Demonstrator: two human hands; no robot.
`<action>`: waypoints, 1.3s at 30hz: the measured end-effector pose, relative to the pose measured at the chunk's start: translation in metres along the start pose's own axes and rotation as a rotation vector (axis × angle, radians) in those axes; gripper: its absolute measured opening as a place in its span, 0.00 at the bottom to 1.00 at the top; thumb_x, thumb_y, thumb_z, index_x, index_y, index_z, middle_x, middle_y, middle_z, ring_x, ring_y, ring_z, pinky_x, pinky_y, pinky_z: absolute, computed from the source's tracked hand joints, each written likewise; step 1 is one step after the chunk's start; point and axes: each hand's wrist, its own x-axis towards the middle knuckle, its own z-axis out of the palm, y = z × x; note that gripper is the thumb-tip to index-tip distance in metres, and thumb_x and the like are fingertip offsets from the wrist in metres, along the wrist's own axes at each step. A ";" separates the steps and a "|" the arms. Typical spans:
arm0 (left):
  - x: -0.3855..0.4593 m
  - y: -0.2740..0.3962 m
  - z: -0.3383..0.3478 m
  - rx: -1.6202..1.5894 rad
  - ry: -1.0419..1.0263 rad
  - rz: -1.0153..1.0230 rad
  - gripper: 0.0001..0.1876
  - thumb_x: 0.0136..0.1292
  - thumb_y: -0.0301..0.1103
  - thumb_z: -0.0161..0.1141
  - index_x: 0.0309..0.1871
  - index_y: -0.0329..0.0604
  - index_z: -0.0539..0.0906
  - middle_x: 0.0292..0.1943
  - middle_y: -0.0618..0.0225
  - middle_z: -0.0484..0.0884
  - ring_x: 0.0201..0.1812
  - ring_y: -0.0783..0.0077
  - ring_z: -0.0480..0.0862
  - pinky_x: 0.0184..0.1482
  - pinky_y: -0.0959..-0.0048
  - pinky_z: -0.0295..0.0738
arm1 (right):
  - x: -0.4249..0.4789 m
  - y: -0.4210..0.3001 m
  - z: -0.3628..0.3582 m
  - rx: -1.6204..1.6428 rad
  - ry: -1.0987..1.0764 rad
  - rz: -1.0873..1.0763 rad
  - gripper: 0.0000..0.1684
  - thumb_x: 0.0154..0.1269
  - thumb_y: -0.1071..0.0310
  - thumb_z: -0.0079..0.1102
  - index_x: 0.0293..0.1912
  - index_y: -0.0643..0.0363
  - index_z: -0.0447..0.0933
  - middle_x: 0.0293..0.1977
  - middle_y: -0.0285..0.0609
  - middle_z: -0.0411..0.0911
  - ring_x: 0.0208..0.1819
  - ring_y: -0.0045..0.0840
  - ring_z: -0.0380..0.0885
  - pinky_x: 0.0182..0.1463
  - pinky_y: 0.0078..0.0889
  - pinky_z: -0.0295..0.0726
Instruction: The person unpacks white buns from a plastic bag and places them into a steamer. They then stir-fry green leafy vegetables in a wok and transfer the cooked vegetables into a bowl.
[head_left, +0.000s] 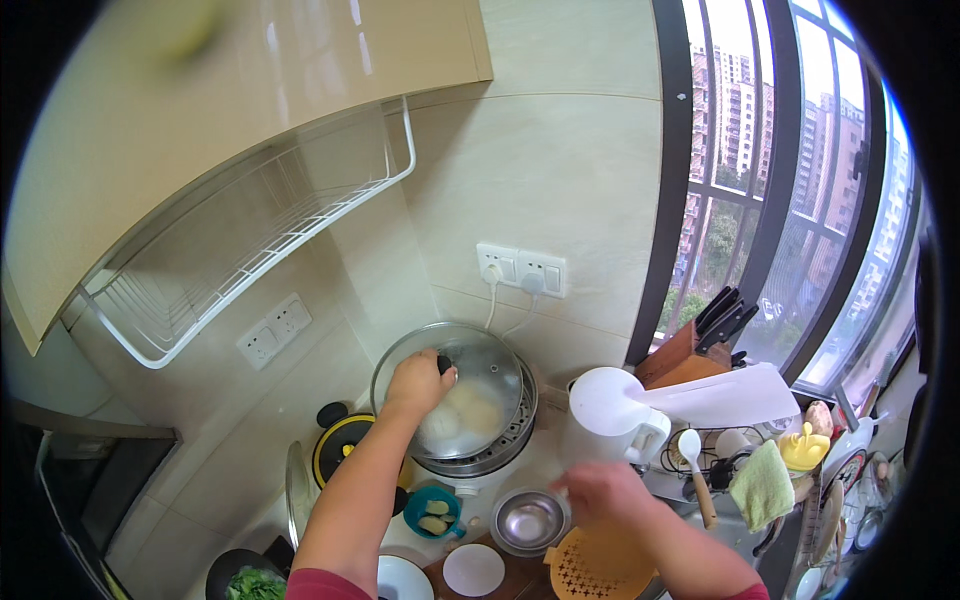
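My left hand (420, 386) grips the black knob of a fogged glass lid (472, 367). The lid sits off-centre to the left over a metal steamer pot (517, 442), whose perforated rim shows at the right. Through the glass, pale rounded food pieces (465, 412) are visible. My right hand (604, 491) is blurred, above and beside a stainless steel bowl (531, 519) and an orange plastic colander (592, 566); whether its fingers hold anything is unclear. A teal plastic cup (433, 491) with peeled pale pieces inside stands in front of the pot.
A white electric kettle (611, 409) stands right of the steamer, near a knife block (686, 356). A black and yellow pot (337, 442) is at the left. A pan with leafy greens (255, 583) and a white plate (474, 570) lie nearer. A wire rack (300, 232) hangs above.
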 end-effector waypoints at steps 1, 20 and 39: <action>0.002 0.000 0.005 0.001 0.000 0.007 0.22 0.60 0.48 0.62 0.41 0.32 0.81 0.42 0.45 0.83 0.45 0.47 0.83 0.52 0.56 0.76 | -0.025 0.003 0.002 0.053 -0.028 -0.042 0.13 0.49 0.77 0.56 0.36 0.55 0.82 0.31 0.43 0.80 0.32 0.41 0.80 0.36 0.40 0.82; 0.000 -0.029 -0.012 -0.078 0.150 -0.091 0.22 0.60 0.48 0.58 0.38 0.32 0.83 0.35 0.43 0.84 0.39 0.43 0.84 0.46 0.54 0.78 | 0.024 0.001 0.076 -0.020 0.190 -0.098 0.10 0.54 0.67 0.63 0.38 0.56 0.82 0.30 0.41 0.80 0.35 0.38 0.78 0.39 0.38 0.80; -0.032 -0.062 -0.060 -0.539 0.457 -0.345 0.19 0.61 0.45 0.61 0.37 0.33 0.85 0.26 0.56 0.85 0.27 0.65 0.84 0.36 0.68 0.78 | 0.211 0.057 0.198 -0.437 -0.309 -0.302 0.37 0.43 0.66 0.69 0.57 0.51 0.72 0.52 0.41 0.75 0.61 0.38 0.68 0.60 0.44 0.67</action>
